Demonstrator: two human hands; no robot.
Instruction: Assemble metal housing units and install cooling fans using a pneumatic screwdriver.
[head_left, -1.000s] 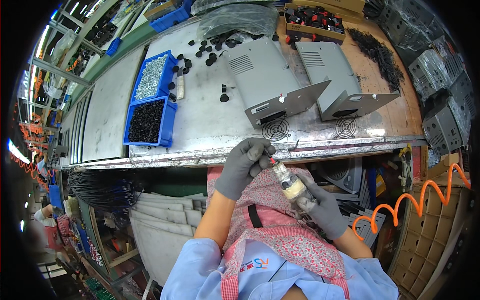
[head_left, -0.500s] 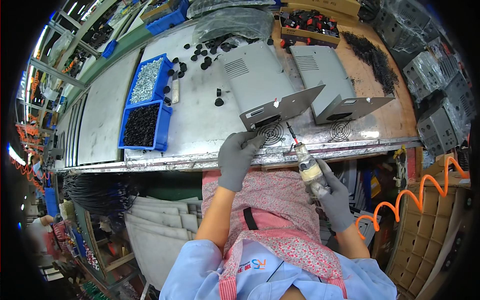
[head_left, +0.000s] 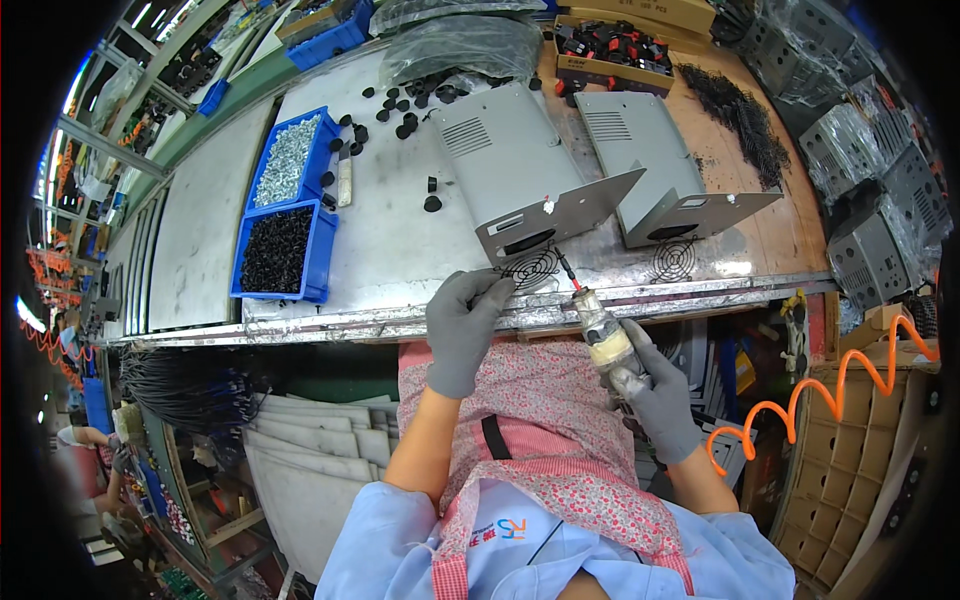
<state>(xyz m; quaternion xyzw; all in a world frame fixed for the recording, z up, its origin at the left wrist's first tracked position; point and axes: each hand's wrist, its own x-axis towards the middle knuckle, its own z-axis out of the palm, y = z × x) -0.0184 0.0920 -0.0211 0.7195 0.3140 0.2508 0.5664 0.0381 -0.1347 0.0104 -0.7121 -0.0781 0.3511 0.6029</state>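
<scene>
My left hand (head_left: pixel 464 325), in a grey glove, is at the bench's front edge with thumb and fingers closed on the near left rim of a black wire fan guard (head_left: pixel 531 268). My right hand (head_left: pixel 655 390), gloved too, is wrapped round a worn air screwdriver (head_left: pixel 608 345). Its long bit points up and away, ending just right of the guard and clear of it. Right behind the guard stands a grey sheet-metal housing (head_left: pixel 515 150) with a bent-up front panel. To its right is a second such housing (head_left: pixel 640 150), with another fan guard (head_left: pixel 674 260) in front of it.
Two blue bins, one with silvery screws (head_left: pixel 291 158) and one with black screws (head_left: pixel 279 252), sit on the left. Black caps (head_left: pixel 405 128) lie scattered behind. A carton of red-black switches (head_left: pixel 612 50) is at the back. An orange coiled hose (head_left: pixel 842 385) hangs at right.
My left hand has drawn slightly left and nearer, and the fan guard in it has shifted and tilted. The screwdriver has moved a little left with my right hand.
</scene>
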